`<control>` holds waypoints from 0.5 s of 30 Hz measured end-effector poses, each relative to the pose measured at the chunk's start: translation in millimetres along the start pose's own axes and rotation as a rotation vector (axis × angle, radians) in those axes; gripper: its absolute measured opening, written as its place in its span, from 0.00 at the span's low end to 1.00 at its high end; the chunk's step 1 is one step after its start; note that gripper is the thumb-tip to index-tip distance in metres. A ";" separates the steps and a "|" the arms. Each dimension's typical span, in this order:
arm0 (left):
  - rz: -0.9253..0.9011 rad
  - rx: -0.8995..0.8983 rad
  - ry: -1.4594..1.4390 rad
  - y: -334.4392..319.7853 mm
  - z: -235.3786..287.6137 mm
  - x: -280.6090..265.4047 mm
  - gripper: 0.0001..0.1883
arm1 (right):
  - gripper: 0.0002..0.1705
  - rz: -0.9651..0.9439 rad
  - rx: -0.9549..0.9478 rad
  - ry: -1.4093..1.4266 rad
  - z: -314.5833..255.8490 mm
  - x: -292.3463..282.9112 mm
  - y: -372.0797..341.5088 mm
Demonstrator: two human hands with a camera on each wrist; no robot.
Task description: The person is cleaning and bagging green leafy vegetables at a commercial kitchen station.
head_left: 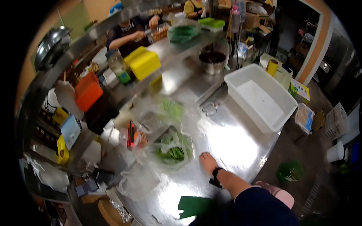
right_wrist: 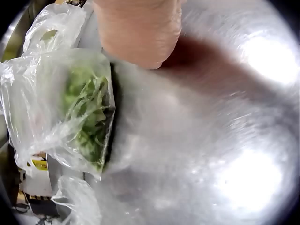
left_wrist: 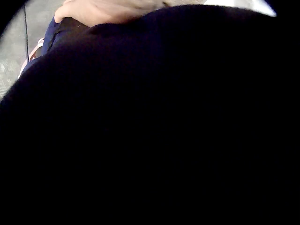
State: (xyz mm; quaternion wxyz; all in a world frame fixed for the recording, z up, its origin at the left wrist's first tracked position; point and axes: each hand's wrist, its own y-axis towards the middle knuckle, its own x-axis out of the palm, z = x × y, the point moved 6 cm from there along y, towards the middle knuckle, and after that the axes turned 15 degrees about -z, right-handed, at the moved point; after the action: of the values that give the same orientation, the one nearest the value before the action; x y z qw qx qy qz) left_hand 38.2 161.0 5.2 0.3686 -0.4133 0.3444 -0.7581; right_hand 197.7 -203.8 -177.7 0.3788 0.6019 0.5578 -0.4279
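My right hand (head_left: 209,162) rests on the steel table (head_left: 235,165), holding nothing, with a dark band around its wrist. Close by on its left, a clear plastic bag of leafy greens (head_left: 174,150) lies on the metal; the right wrist view shows the greens (right_wrist: 91,112) beside the hand (right_wrist: 140,30). Behind that bag sits another clear bag with paler greens (head_left: 170,108). Only part of my left hand (left_wrist: 108,11) shows, at the top of the left wrist view against dark cloth (left_wrist: 154,42); its fingers are mostly hidden, and the head view leaves it out.
A white plastic tub (head_left: 260,101) stands at the table's right edge, with scissors (head_left: 210,109) to its left. Farther back are a pot of dark liquid (head_left: 212,62) and a yellow box (head_left: 142,63). Across the counter another person (head_left: 130,35) works. A green cloth (head_left: 194,206) lies near me.
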 end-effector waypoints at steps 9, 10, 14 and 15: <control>0.025 0.035 -0.104 -10.9 -27.6 0.0 0.27 | 0.14 -0.039 0.180 0.368 48.8 -30.3 -30.0; 0.032 0.036 -0.111 -12.5 -29.8 0.2 0.27 | 0.13 0.005 0.291 0.415 57.8 -32.1 -30.3; 0.064 0.044 -0.146 -23.4 -39.9 2.8 0.28 | 0.13 0.073 0.369 0.471 68.6 -44.6 -4.4; 0.073 0.047 -0.159 -25.6 -42.0 3.1 0.28 | 0.12 0.023 0.391 0.405 67.4 -43.2 2.9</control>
State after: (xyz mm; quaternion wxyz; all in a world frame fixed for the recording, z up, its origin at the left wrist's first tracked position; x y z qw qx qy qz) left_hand -7.0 180.1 9.8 0.4318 -0.4507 0.3111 -0.7167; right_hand 193.9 -282.0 -160.6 0.1411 0.7430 0.5223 -0.3939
